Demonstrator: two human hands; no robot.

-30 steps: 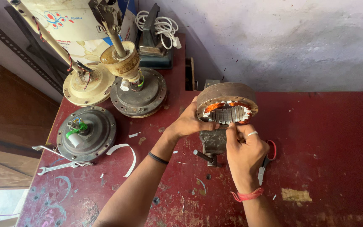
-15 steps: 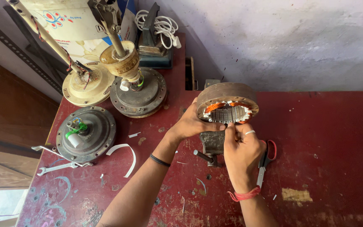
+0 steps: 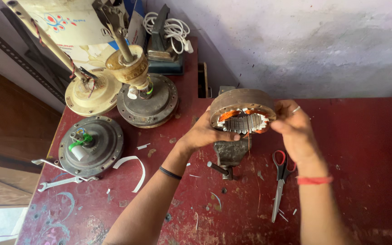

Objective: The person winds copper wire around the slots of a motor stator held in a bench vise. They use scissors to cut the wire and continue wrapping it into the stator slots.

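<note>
both hands (image 3: 207, 131) gripping stator (image 3: 242, 114) (copper-wound)

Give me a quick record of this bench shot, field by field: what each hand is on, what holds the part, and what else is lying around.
left hand: left hand grips the left side of the motor stator
right hand: right hand touches the stator's right rim with its fingers
stator: round, rusty shell, copper windings and pale slot papers showing
support: small bench vise directly beneath the stator
table: red, scuffed table
right of vise: red-handled scissors
left side: three fan motor housings, a spanner, a white strip
</note>
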